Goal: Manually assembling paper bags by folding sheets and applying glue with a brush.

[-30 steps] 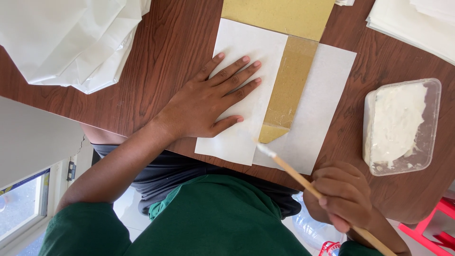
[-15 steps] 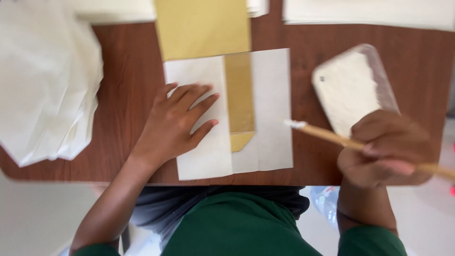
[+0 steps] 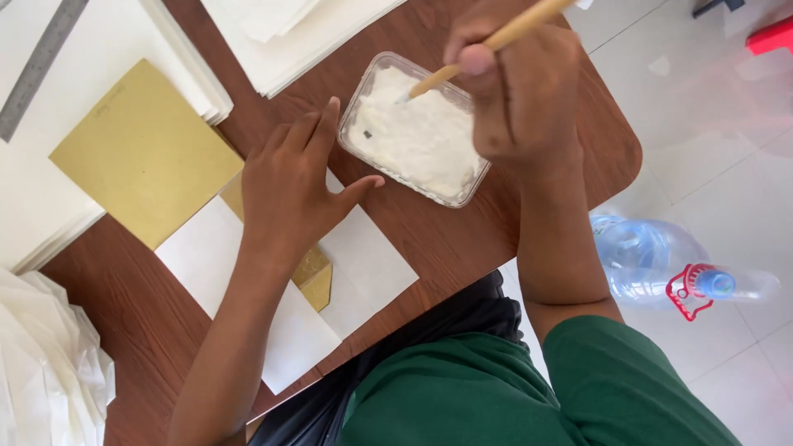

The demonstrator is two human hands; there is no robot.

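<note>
My left hand point(image 3: 293, 186) lies flat, fingers spread, on a white sheet of paper point(image 3: 363, 264) and on the gold strip point(image 3: 318, 277) that runs across it. A larger gold sheet point(image 3: 144, 153) lies just beyond, on the brown table point(image 3: 446, 239). My right hand point(image 3: 516, 83) grips a wooden brush point(image 3: 496, 41) and holds its tip in the white paste inside a clear plastic tub point(image 3: 413, 136).
Stacks of white paper point(image 3: 281, 41) lie along the far side, with a metal ruler point(image 3: 37, 70) on the left stack. Crumpled white sheets point(image 3: 45, 363) sit at the near left. A plastic water bottle point(image 3: 661, 264) lies on the tiled floor to the right.
My right hand has carried the brush from the white sheet over to the paste tub and dipped its tip. The left hand stays pressed on the paper. The view has swung round.
</note>
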